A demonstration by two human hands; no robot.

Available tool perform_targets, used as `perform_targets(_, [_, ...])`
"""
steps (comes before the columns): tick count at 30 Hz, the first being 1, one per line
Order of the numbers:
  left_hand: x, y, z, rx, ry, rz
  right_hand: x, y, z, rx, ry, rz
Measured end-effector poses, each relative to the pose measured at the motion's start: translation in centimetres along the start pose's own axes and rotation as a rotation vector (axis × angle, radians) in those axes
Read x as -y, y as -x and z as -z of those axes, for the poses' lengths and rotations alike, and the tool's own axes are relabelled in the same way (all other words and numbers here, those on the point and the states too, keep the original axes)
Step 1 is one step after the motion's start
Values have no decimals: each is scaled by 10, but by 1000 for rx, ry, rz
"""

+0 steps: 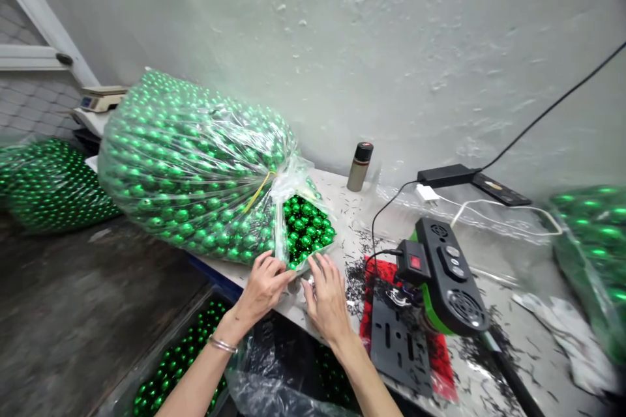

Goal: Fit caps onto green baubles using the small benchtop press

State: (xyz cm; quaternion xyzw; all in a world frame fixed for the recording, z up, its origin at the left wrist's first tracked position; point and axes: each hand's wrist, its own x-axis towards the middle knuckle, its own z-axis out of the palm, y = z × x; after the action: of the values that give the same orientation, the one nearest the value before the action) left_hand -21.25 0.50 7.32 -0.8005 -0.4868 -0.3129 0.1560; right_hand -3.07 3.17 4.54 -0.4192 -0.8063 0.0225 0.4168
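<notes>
A big clear plastic bag (195,169) full of shiny green balls lies on its side on the table, gathered near its neck beside a yellow tie (258,191). Its mouth is open towards me, showing green balls (307,229) inside. My left hand (264,283) has its fingers closed on the lower left edge of the mouth. My right hand (325,296) is at the lower right edge, fingers bent over the plastic and thumb a little apart. Both hands are close together at the table's front edge.
A black and green machine (452,280) stands right of my hands on a red sheet (445,365), among black scraps. Behind are a capped bottle (359,168) and a black adapter (447,174) with cables. White gloves (567,332) lie right. Below, a lined container (115,397) holds green balls.
</notes>
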Motion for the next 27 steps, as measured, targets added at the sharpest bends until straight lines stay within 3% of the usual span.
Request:
perform_targets(6, [0,-2,21,-14,8,1,-6,-6,-12,5,-5,14])
perform_targets(11, [-4,-3,21,-33,6,-1,-1,-15,-10,5,-12,-9])
perform_targets(17, [2,2,21,-32,-29,31,-11,-18,-16,48,41,-48])
perform_targets(24, [7,-3,16,-9,80,112,-22,-17,14,11,84,-21])
perform_targets(27, [9,-12,10,-22,142,240,-27,-21,30,-61,89,-3])
